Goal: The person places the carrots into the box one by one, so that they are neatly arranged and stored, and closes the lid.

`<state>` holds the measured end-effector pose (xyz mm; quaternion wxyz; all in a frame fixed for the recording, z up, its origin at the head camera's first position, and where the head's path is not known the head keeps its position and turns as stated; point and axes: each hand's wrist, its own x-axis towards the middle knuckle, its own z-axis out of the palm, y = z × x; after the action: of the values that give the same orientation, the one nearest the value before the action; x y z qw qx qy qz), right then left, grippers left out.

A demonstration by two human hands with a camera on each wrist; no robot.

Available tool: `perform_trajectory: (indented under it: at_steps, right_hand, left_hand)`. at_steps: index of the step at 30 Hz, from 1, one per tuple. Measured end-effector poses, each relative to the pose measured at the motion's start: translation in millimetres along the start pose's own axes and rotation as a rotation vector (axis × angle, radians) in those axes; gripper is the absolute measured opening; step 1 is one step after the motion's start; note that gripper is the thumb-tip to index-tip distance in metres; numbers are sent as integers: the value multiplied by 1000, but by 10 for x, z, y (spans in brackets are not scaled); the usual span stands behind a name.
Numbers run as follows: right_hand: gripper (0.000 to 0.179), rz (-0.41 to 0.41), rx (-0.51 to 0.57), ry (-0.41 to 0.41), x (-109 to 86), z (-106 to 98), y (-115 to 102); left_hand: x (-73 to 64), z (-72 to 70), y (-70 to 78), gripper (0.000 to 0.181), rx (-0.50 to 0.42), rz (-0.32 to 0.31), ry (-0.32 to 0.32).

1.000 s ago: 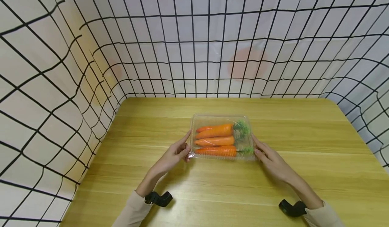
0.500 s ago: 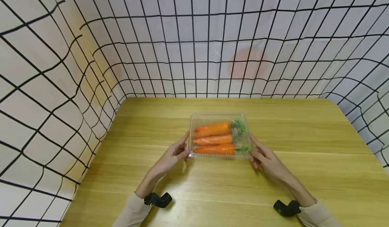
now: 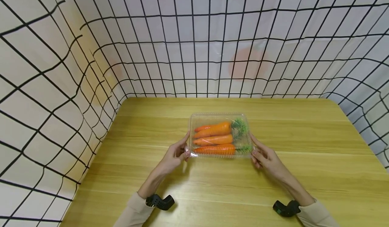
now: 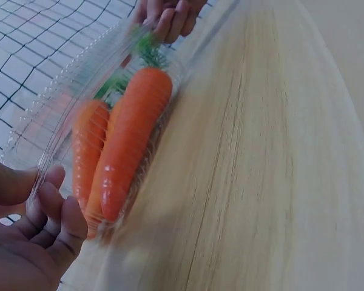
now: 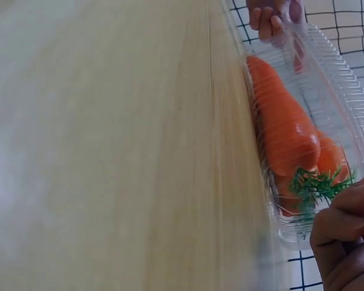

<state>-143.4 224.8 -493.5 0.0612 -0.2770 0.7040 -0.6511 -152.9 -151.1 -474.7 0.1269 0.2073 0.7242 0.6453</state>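
Note:
Between my hands is a clear plastic clamshell box (image 3: 220, 117), its lid down, with several orange carrots (image 3: 214, 139) with green tops (image 3: 240, 127) lying inside. The carrot tips point left and the greens lie at the right end. My left hand (image 3: 174, 157) pinches the box's left edge between thumb and fingers. At the opposite end, my right hand (image 3: 267, 158) pinches the right edge the same way. In the left wrist view, the left thumb and fingers (image 4: 45, 224) hold the rim. The right wrist view has the right hand (image 5: 349, 236) curled at the rim beside the greens.
A wooden table (image 3: 218, 186) spreads under the box and both forearms. White sheeting behind a black wire grid (image 3: 209, 61) closes off the back and both sides. Each wrist wears a black camera, such as the left wrist camera (image 3: 161, 201).
Over the last second the box has shifted slightly left, and my right hand has moved left with it. My left hand stays at its edge; little differs in the last half second.

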Motion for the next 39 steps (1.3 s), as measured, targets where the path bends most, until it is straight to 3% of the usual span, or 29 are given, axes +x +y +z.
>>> perform_trajectory:
  at_steps: [10,23,30,34,39]
  right_hand:
    - [60,34,-17,63,-12,33,9]
    - [60,45,-84,27,-22,4,-6]
    - [62,94,-101,12,-30,-27,-83]
    - [62,128,-157,-10,-34,-89,-161]
    - [62,133,-268,-15,-59,-213,-232]
  left_hand:
    - [5,26,13,74,10,-36,21]
    - [-11,5,11,73,0,-26,2]
    - [-28,-14,54,75,8,-75,-26]
    - [-56,-45,110,76,37,-109,-59]
    - [-91,-134,154,76,137,-148,-66]
